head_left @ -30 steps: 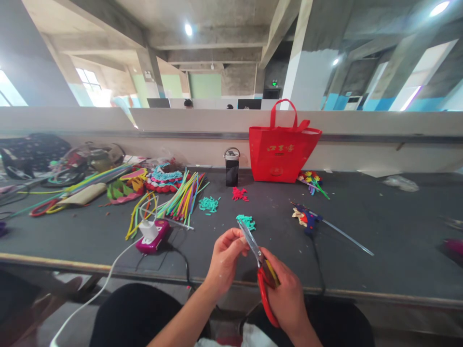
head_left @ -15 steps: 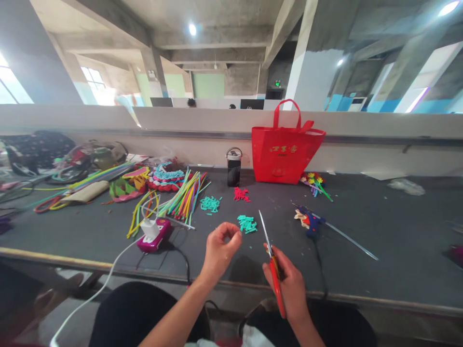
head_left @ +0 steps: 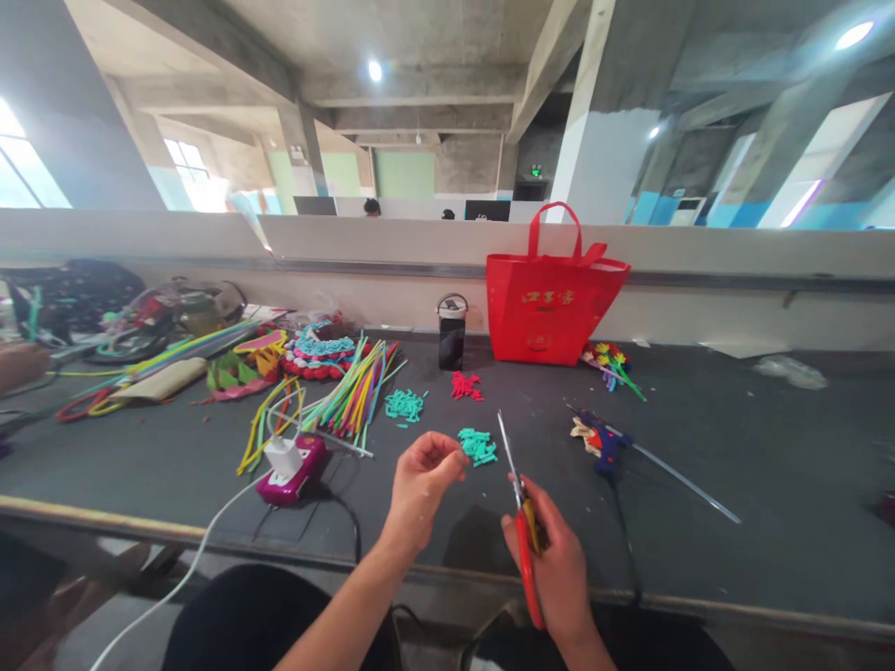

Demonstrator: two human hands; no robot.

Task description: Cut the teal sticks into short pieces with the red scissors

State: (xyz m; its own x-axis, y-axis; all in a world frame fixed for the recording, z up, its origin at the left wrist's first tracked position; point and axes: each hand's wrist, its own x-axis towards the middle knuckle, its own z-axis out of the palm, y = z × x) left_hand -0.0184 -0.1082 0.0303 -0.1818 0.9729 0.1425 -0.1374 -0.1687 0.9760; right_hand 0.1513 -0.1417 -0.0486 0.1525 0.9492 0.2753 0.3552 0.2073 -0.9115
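My right hand point(head_left: 552, 550) is closed around a pair of red-handled scissors point(head_left: 526, 559), their blades pointing up and away from me. Thumb and fingertips meet in a pinch on my left hand point(head_left: 425, 485); anything between them is too small to make out. Just beyond those fingertips lies a pile of short teal pieces point(head_left: 478, 447). A second teal pile point(head_left: 405, 405) sits farther left, and a small heap of red pieces point(head_left: 466, 385) lies behind. To the left, a bundle of long coloured fuzzy sticks point(head_left: 364, 387) is spread on the dark table point(head_left: 699, 419).
A purple power strip point(head_left: 297, 473) with a white charger stands left. Behind are a dark cup point(head_left: 452, 340) and a red bag point(head_left: 552, 317). On the right lie a glue gun point(head_left: 605, 447) with a long clear stick and a small flower bunch point(head_left: 612, 366). Another person's hand point(head_left: 20, 365) shows far left.
The view has tilted slightly, so the table sits a little lower. My hands keep nearly the same places, the scissors still in my right. Another person's hand has appeared at far left.
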